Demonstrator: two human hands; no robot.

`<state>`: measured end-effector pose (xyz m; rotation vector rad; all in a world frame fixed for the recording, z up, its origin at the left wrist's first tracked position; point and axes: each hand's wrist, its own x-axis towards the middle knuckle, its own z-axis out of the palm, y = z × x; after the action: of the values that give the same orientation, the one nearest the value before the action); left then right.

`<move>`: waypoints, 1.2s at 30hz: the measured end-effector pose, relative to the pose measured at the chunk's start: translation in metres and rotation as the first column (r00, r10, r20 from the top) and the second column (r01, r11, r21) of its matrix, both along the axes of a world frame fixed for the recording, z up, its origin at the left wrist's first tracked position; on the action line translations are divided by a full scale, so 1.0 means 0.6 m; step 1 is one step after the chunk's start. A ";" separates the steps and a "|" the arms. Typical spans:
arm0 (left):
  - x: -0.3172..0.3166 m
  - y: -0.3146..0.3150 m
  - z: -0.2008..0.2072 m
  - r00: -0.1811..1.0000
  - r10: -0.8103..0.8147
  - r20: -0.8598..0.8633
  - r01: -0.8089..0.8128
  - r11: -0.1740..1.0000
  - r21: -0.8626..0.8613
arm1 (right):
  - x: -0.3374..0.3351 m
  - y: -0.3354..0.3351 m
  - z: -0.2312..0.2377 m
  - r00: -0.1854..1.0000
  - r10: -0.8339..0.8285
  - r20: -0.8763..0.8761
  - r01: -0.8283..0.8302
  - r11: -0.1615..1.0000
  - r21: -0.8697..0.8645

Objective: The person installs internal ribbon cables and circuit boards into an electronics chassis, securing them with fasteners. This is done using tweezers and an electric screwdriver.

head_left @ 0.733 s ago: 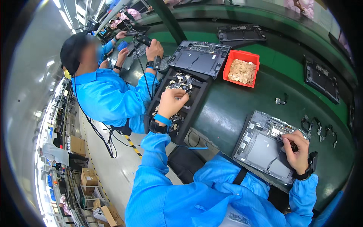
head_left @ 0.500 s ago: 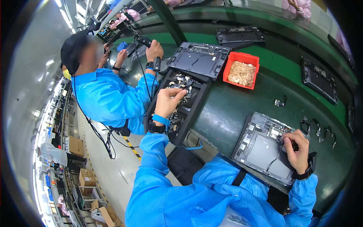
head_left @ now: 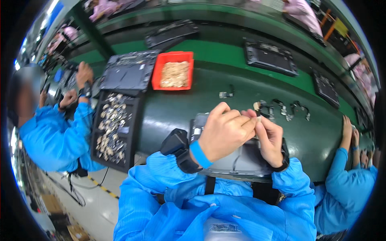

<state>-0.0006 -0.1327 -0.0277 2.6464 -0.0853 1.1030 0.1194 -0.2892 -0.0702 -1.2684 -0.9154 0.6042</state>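
A red bin (head_left: 173, 74) held pale small parts; a black tray (head_left: 114, 128) held metal pieces. Over the grey panel (head_left: 237, 160), the left hand (head_left: 225, 132) and right hand (head_left: 271, 138) met, fingertips pinching a tiny part (head_left: 258, 119).

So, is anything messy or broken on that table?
Nothing looks broken or spilled. The small parts sit inside the black tray and the red bin. A few little black pieces lie loose on the green table, past both hands, which pinch something tiny together.
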 end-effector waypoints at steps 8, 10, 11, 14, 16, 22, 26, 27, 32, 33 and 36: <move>0.061 0.018 -0.029 0.991 -0.126 0.040 0.132 0.951 -0.281 | 0.047 -0.003 -0.008 0.967 -0.250 -0.042 0.247 0.967 -0.060; 0.055 0.036 -0.029 0.993 -0.110 0.050 0.121 0.940 -0.318 | 0.050 0.004 -0.009 0.969 -0.247 0.016 0.248 0.967 -0.056; 0.059 0.037 -0.033 0.992 -0.110 0.063 0.125 0.940 -0.319 | 0.050 0.007 -0.006 0.971 -0.241 0.000 0.240 0.965 -0.103; 0.060 0.047 -0.045 0.992 -0.121 0.049 0.130 0.886 -0.446 | 0.043 0.031 -0.010 0.960 -0.230 0.157 0.242 0.968 -0.065; 0.059 0.053 -0.051 0.990 -0.126 0.066 0.141 0.810 -0.569 | 0.045 0.042 0.000 0.919 -0.196 0.342 0.223 0.974 -0.041; 0.045 0.068 -0.055 0.979 -0.170 -0.110 0.023 0.631 -0.776 | 0.044 0.051 -0.010 0.830 -0.169 0.532 0.185 0.982 0.023; 0.050 0.084 -0.072 0.946 -0.315 -0.071 0.138 0.594 -0.792 | 0.041 0.045 -0.005 0.883 -0.134 0.450 0.152 0.988 -0.005; 0.050 0.086 -0.072 0.936 -0.349 -0.049 0.184 0.604 -0.776 | 0.042 0.043 -0.007 0.882 -0.132 0.453 0.149 0.989 -0.002; 0.048 0.087 -0.060 0.929 -0.370 -0.017 0.238 0.631 -0.738 | 0.046 0.041 -0.015 1.000 -0.013 -0.013 0.013 1.000 0.020; 0.049 0.087 -0.061 0.932 -0.361 -0.023 0.228 0.636 -0.738 | 0.050 0.041 -0.016 0.999 0.015 -0.044 -0.013 0.999 0.040; 0.058 0.092 -0.077 0.918 -0.380 0.109 0.359 0.685 -0.634 | 0.058 0.037 -0.029 0.987 0.052 -0.154 -0.047 0.998 0.035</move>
<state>0.0341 -0.0775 -0.0740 1.9038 -0.1890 0.7638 0.1544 -0.2668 -0.0877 -1.1566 -0.8255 0.7147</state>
